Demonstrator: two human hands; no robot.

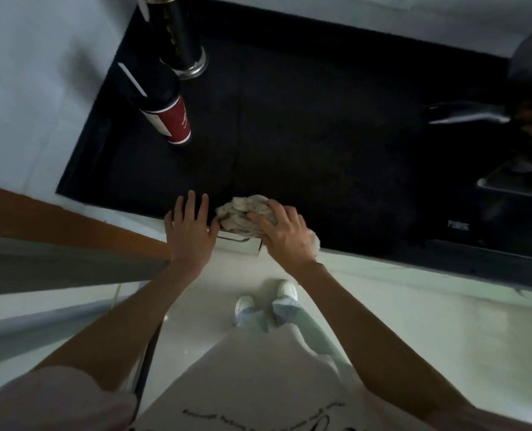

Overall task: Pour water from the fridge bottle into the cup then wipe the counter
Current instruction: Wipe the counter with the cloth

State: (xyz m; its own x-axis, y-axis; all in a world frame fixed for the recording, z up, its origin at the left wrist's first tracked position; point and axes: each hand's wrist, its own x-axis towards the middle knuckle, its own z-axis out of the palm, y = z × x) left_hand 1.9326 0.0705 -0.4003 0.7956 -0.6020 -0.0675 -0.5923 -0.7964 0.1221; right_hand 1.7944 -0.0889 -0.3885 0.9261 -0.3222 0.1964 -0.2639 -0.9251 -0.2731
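Note:
A crumpled beige cloth (241,213) lies on the near edge of the black counter (320,144), with my right hand (284,233) closed over it. Just left of the cloth, my left hand (190,228) rests flat on the counter's edge with fingers spread, holding nothing. At the back left of the counter stands a red paper cup (173,119) with a dark lid. Behind the cup is a tall dark bottle (180,35) with a clear base.
A dark pan with a long handle (466,115) sits on a stove (513,194) at the right end of the counter. White walls border the counter on the left and behind. An orange-brown strip (56,219) runs at the left. My feet stand on pale floor below.

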